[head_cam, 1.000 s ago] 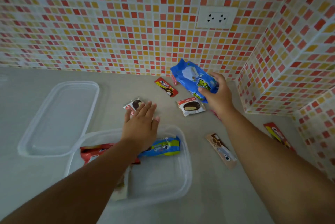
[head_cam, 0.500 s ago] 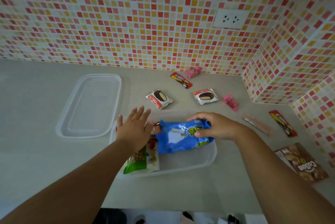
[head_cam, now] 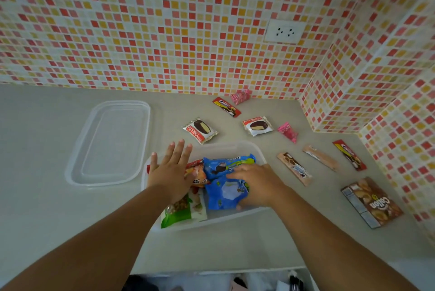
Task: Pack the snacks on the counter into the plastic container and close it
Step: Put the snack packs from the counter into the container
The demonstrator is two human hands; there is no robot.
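The clear plastic container (head_cam: 247, 149) sits on the counter before me, holding a green nut packet (head_cam: 179, 214), a red-orange packet (head_cam: 197, 174), a blue Oreo packet (head_cam: 229, 161) and a big blue bag (head_cam: 227, 193). My right hand (head_cam: 255, 183) lies on the big blue bag inside the container, fingers curled onto it. My left hand (head_cam: 170, 169) hovers flat over the container's left side, fingers straight and spread. The clear lid (head_cam: 110, 144) lies to the left. Loose on the counter are two Choco Pies (head_cam: 200, 129) (head_cam: 257, 125) and several small packets.
Behind the container lie a red Oreo stick (head_cam: 227, 107) and two pink candies (head_cam: 240, 96) (head_cam: 288, 132). To the right are two tan sticks (head_cam: 294, 168) (head_cam: 320, 157), another red stick (head_cam: 349, 154) and a brown Collon box (head_cam: 372, 202). Tiled walls close the back and right.
My right hand carried the big blue bag from the back wall down into the container and now rests on it. My left hand stayed flat near the container's left side.
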